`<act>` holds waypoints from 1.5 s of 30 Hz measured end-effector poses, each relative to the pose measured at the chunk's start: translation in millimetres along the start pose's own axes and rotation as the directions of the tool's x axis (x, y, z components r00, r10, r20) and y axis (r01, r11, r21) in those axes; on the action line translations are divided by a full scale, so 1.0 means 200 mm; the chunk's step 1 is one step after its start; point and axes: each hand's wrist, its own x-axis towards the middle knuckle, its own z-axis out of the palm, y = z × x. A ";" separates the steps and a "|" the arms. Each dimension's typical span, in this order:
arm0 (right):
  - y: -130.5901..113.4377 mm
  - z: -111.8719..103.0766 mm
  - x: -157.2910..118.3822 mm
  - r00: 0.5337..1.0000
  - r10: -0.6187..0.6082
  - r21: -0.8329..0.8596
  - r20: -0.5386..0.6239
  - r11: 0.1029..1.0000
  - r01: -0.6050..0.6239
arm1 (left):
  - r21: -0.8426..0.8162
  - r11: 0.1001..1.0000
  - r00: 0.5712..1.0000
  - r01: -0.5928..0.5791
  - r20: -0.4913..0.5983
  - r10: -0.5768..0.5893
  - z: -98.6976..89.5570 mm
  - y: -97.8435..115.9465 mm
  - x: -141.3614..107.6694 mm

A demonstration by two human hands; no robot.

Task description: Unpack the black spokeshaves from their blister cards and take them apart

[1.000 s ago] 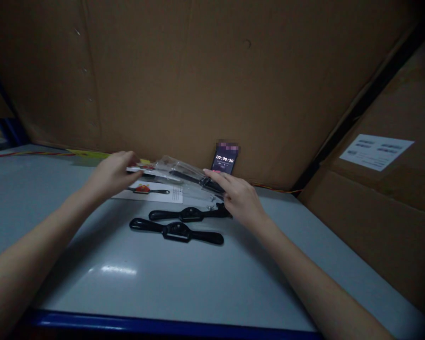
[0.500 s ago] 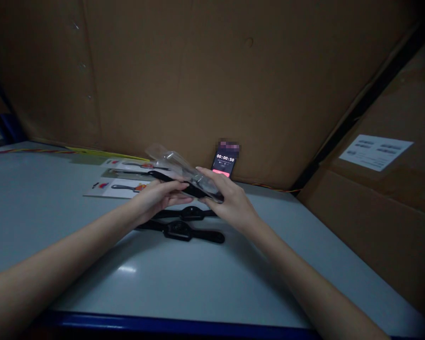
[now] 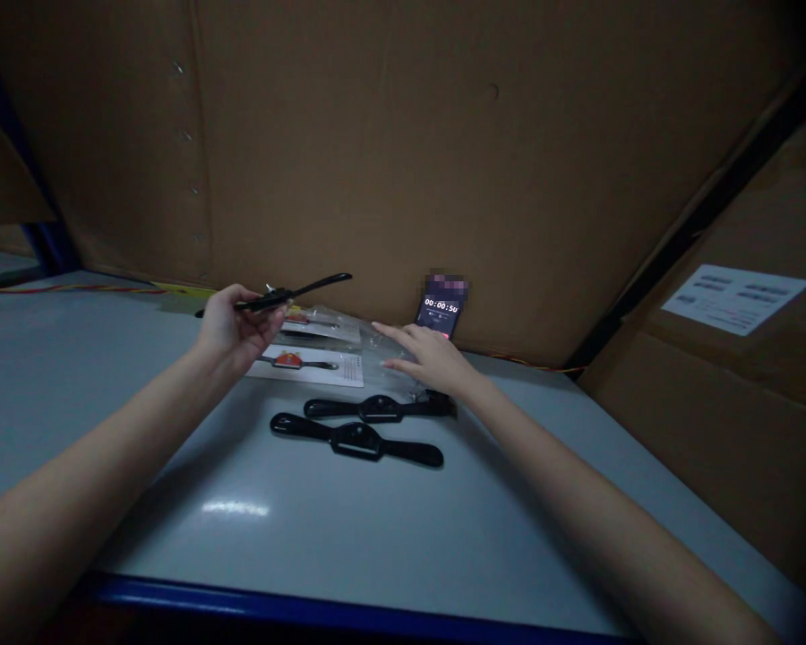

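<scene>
Black spokeshave (image 3: 277, 298) held clear of the grey table (image 3: 349, 546) in the curled fingers of the left hand (image 3: 234, 333), one handle sticking out rightward and slightly upward. Right hand (image 3: 435, 356) with fingers spread wide at a crumpled clear plastic bag (image 3: 376, 349); cannot tell whether pressing on it or just above. Lying nearer, side by side: farther spokeshave (image 3: 380, 409), right end beside the right wrist, and nearer spokeshave (image 3: 357, 441). Behind these, printed packaging card (image 3: 315, 365). Leaning on cardboard (image 3: 349, 161), phone (image 3: 441, 315) reading 00:00:50.
</scene>
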 end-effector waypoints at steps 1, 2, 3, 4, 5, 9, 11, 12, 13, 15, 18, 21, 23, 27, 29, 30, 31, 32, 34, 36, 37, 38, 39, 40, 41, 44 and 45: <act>-0.01 0.02 0.02 1.000 -0.017 -0.022 0.025 1.000 0.018 | -0.006 1.000 1.000 0.002 0.003 -0.002 0.00 0.00 0.00; -0.01 0.03 0.03 0.999 -0.028 -0.034 0.041 0.999 0.030 | 0.005 1.000 1.000 -0.002 0.011 0.002 0.00 -0.01 -0.01; -0.02 0.05 0.05 0.998 -0.033 -0.040 0.048 0.999 0.035 | 0.024 1.000 1.000 -0.008 0.018 0.007 0.00 -0.01 -0.01; -0.02 0.06 0.06 0.998 -0.033 -0.042 0.046 0.999 0.035 | 0.047 0.999 1.000 -0.010 0.028 0.009 0.00 -0.02 -0.01; -0.03 0.06 0.07 0.999 -0.027 -0.042 0.038 0.999 0.029 | 0.069 0.998 0.999 -0.010 0.037 0.008 0.01 -0.03 -0.01; -0.04 0.06 0.07 0.997 0.031 0.039 -0.073 0.999 -0.029 | 0.180 0.984 0.995 0.007 0.098 -0.025 0.01 -0.05 -0.02; -0.04 0.04 0.05 0.980 0.092 0.183 -0.178 0.981 -0.059 | 0.271 0.962 0.992 0.018 0.118 -0.052 0.02 -0.08 -0.02; -0.05 0.03 0.03 0.964 0.130 0.276 -0.230 0.959 -0.063 | 0.319 0.948 0.990 0.020 0.129 -0.064 0.02 -0.09 -0.03; -0.06 0.01 0.01 0.948 0.165 0.367 -0.271 0.928 -0.057 | 0.361 0.933 0.987 0.013 0.144 -0.069 0.02 -0.11 -0.04; -0.09 -0.02 -0.04 0.930 0.205 0.506 -0.306 0.862 -0.023 | 0.423 0.906 0.978 -0.007 0.194 -0.083 0.02 -0.15 -0.06; -0.18 -0.07 -0.11 0.946 0.149 0.524 -0.289 0.851 0.026 | 0.482 0.876 0.939 -0.016 0.307 -0.152 0.03 -0.21 -0.12; -0.28 -0.12 -0.17 0.946 0.120 0.414 -0.300 0.910 0.016 | 0.523 0.852 0.863 -0.013 0.437 -0.255 0.04 -0.26 -0.19; -0.33 -0.14 -0.19 0.938 0.110 0.307 -0.329 0.952 -0.004 | 0.533 0.846 0.809 -0.012 0.503 -0.305 0.06 -0.28 -0.23; -0.37 -0.17 -0.22 0.936 0.037 0.110 -0.351 0.994 0.002 | 0.562 0.827 0.750 -0.021 0.555 -0.358 0.08 -0.30 -0.27; -0.38 -0.18 -0.23 0.948 -0.004 0.045 -0.317 0.999 0.019 | 0.605 0.795 0.751 -0.045 0.545 -0.372 0.09 -0.30 -0.28; -0.39 -0.19 -0.23 0.956 -0.015 0.021 -0.295 1.000 0.023 | 0.627 0.777 0.751 -0.058 0.540 -0.380 0.10 -0.30 -0.29; -0.40 -0.19 -0.24 0.962 -0.021 0.001 -0.273 1.000 0.022 | 0.645 0.761 0.749 -0.074 0.540 -0.384 0.10 -0.30 -0.29; -0.41 -0.19 -0.24 0.967 -0.025 -0.015 -0.254 1.000 0.022 | 0.657 0.748 0.743 -0.094 0.546 -0.386 0.10 -0.29 -0.29; -0.43 -0.20 -0.24 0.976 -0.033 -0.033 -0.216 0.999 0.027 | 0.674 0.727 0.719 -0.130 0.569 -0.399 0.11 -0.29 -0.30; -0.44 -0.20 -0.24 0.983 -0.049 -0.025 -0.177 0.999 0.045 | 0.694 0.706 0.693 -0.142 0.579 -0.430 0.11 -0.28 -0.31; -0.45 -0.19 -0.24 0.986 -0.054 -0.005 -0.159 0.999 0.054 | 0.703 0.697 0.685 -0.139 0.577 -0.445 0.11 -0.28 -0.31; -0.45 -0.19 -0.24 0.988 -0.058 0.018 -0.143 0.998 0.061 | 0.711 0.691 0.682 -0.132 0.571 -0.457 0.11 -0.28 -0.31; -0.45 -0.19 -0.24 0.990 -0.062 0.043 -0.129 0.997 0.068 | 0.714 0.688 0.686 -0.125 0.564 -0.461 0.11 -0.28 -0.32; -0.45 -0.19 -0.24 0.991 -0.066 0.068 -0.117 0.995 0.074 | 0.715 0.688 0.693 -0.119 0.556 -0.458 0.11 -0.28 -0.32; -0.45 -0.19 -0.24 0.992 -0.066 0.093 -0.107 0.993 0.076 | 0.716 0.689 0.702 -0.113 0.549 -0.455 0.11 -0.29 -0.32; -0.45 -0.18 -0.24 0.995 -0.058 0.150 -0.087 0.986 0.070 | 0.726 0.681 0.715 -0.093 0.525 -0.462 0.12 -0.29 -0.33; -0.45 -0.18 -0.24 0.995 -0.057 0.161 -0.085 0.984 0.070 | 0.729 0.679 0.715 -0.091 0.523 -0.465 0.12 -0.29 -0.33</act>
